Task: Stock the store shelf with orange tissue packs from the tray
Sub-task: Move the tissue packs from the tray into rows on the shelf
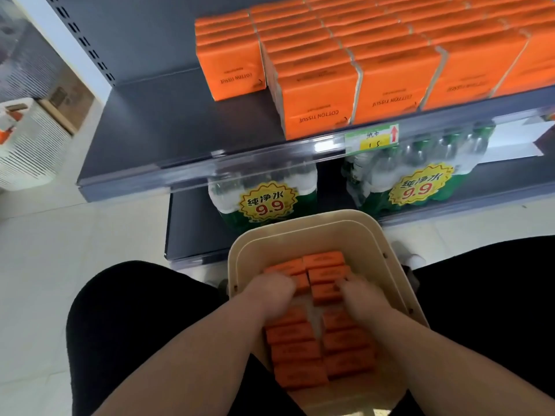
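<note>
Close to you, the tray (300,223) sits low between your knees, so both arms can drop straight into it. It holds the orange tissue packs (295,352) standing on edge in two rows, which lets you get fingers down beside them. Your left hand (270,292) is on the left row, knuckles up and fingers bent down among the packs. Your right hand (359,295) is on the right row, its fingers bent down next to a pack in the middle. The hands are blurry — you cannot tell if either one is really squeezing a pack or only touching it. My guess is that you are about to lift some out. Past the tray, on the bottom level, stand the water bottles (264,199) with big yellow stickers. Above them is the shelf (168,121) you are filling. More orange packs (315,94) already stand there in neat rows on the right, with a price tag (372,139) on the front rail. The left part is bare — that looks like the spot for the next packs, just beside the last row.
</note>
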A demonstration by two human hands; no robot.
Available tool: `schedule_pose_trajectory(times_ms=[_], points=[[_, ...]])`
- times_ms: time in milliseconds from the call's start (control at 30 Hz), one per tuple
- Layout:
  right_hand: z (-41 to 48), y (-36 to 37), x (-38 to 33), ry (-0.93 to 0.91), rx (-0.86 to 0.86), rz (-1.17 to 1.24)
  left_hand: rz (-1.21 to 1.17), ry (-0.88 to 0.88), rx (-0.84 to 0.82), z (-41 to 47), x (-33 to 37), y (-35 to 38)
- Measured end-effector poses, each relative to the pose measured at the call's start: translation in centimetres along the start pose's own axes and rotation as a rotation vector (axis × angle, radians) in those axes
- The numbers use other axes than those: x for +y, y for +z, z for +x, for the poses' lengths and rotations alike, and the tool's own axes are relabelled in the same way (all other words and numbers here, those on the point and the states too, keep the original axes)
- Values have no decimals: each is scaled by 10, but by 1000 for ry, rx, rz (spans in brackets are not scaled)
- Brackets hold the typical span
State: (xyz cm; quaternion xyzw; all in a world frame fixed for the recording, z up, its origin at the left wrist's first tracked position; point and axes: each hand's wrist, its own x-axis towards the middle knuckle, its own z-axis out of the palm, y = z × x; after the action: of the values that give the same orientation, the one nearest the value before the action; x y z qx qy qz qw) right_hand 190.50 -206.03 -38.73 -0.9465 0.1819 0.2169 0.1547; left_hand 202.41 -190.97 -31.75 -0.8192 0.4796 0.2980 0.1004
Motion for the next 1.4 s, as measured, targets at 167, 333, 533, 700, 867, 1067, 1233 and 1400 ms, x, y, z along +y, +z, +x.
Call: schedule_pose_trajectory(times_ms=[167, 333, 533, 700, 867, 1067, 1233, 1400], points=[[15, 19, 4, 37, -49, -83, -75, -1, -35, 26, -9, 17], [37, 31, 6, 38, -43, -85, -99, -59, -75, 43, -21, 27], [52, 53, 2, 73, -38, -82, -180, -48, -106, 49, -23, 45], [55, 63, -1, 109, -13, -125, -192, -57, -126, 54, -25, 53], [58, 57, -3, 100, 1, -140, -172, -60, -140, 56, -26, 54], [46, 53, -4, 150, 40, -46, -126, -63, -102, 60, -23, 50], [30, 28, -12, 148, 222, -60, -77, -26, -71, 68, -18, 48], [37, 10, -11, 154, 432, -126, 16, -101, -103, 76, -24, 52]])
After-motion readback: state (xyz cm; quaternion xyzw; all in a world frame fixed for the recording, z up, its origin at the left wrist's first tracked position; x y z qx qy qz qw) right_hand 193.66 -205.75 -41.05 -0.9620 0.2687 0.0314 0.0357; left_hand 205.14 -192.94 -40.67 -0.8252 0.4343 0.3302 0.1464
